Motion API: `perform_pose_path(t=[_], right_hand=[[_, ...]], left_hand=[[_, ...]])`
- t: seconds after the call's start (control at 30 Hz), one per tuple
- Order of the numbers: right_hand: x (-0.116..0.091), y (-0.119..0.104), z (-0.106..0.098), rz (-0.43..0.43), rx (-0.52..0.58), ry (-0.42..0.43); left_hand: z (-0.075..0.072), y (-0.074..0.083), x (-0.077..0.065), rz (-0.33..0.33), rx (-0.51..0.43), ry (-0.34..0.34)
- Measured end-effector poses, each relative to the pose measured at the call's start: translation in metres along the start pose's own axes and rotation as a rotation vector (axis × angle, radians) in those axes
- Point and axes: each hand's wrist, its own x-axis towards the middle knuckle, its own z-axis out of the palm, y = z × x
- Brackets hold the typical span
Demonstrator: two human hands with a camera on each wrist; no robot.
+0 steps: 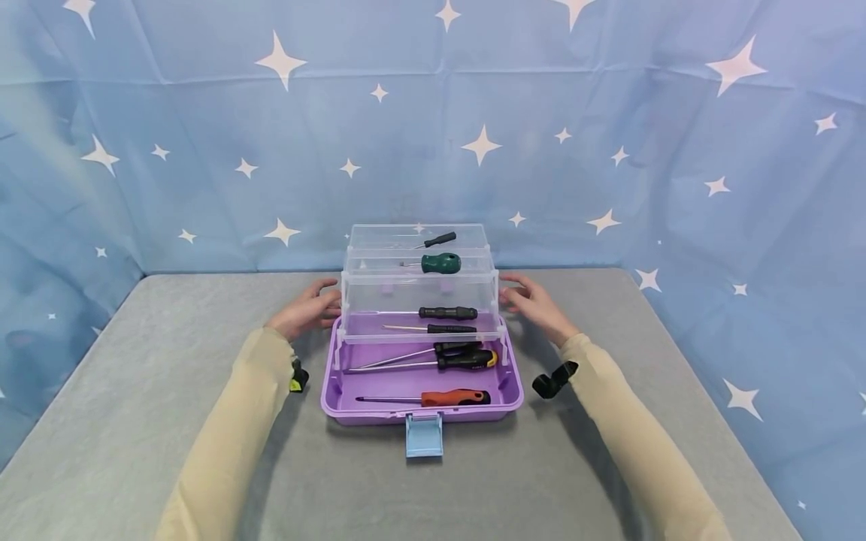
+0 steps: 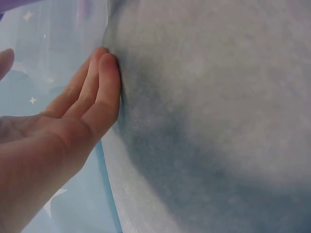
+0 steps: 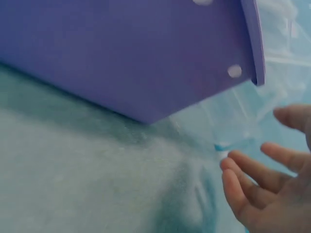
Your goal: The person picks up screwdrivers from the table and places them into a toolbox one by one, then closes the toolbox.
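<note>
A purple toolbox [image 1: 328, 391] stands open in the head view, its clear tiered trays [image 1: 399, 289] raised at the back. Beside its left rear side is my left hand [image 1: 307, 308], fingers extended; whether they touch the box is hard to tell. My right hand [image 1: 536, 304] is at the opposite rear side, and in the right wrist view its loosely bent fingers [image 3: 260, 170] stand apart from the purple wall [image 3: 121, 48]. An orange-handled screwdriver [image 1: 455, 397] and black-handled ones [image 1: 467, 360] lie in the base. On the upper trays are a green-handled screwdriver [image 1: 441, 263] and a small black one [image 1: 440, 240].
The light blue latch [image 1: 424, 437] hangs down at the toolbox's front. Everything stands on a grey table [image 1: 379, 496]. A blue curtain with white stars [image 1: 406, 150] hangs behind and at both sides. Each wrist carries a black strap fitting [image 1: 553, 381].
</note>
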Motion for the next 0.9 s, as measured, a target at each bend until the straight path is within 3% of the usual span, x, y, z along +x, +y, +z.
perform_pose_path(t=[0.3, 0.9], right_hand=[[0.026, 0.004, 0.004, 0.124, 0.057, -0.107], [0.041, 0.009, 0.004, 0.15, 0.24, -0.162]], left_hand=[[0.0, 0.005, 0.009, -0.009, -0.003, 0.023], [-0.006, 0.008, 0.015, 0.083, 0.022, -0.081]])
